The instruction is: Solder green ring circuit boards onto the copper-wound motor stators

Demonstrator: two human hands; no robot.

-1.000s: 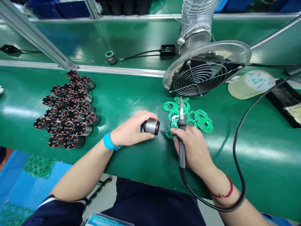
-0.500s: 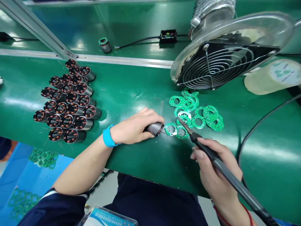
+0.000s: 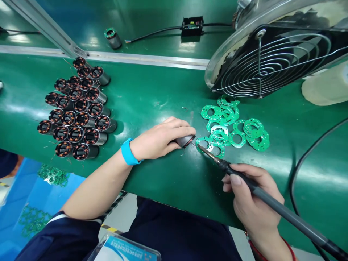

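My left hand [image 3: 160, 139] is closed over a small metal motor stator [image 3: 185, 140] lying on its side on the green bench [image 3: 152, 90]. A blue band circles that wrist. My right hand [image 3: 251, 203] grips a black soldering iron [image 3: 272, 206] like a pen. Its tip [image 3: 199, 147] points left and sits close to the stator's open end, above a green ring-shaped circuit board [image 3: 202, 142]. A loose pile of the same green boards [image 3: 233, 123] lies just beyond the tip.
Several copper-wound stators [image 3: 76, 108] lie stacked at the left. A wire-guarded extraction fan [image 3: 277, 58] hangs over the right back. One more stator [image 3: 112, 37] and a small black box [image 3: 192, 24] sit beyond the metal rail. A black cable [image 3: 307, 156] curves at the right.
The soldering iron went from upright in my right hand to a low slant, and its tip came down toward the stator's end. My view has moved closer and lower; the left hand stays put.
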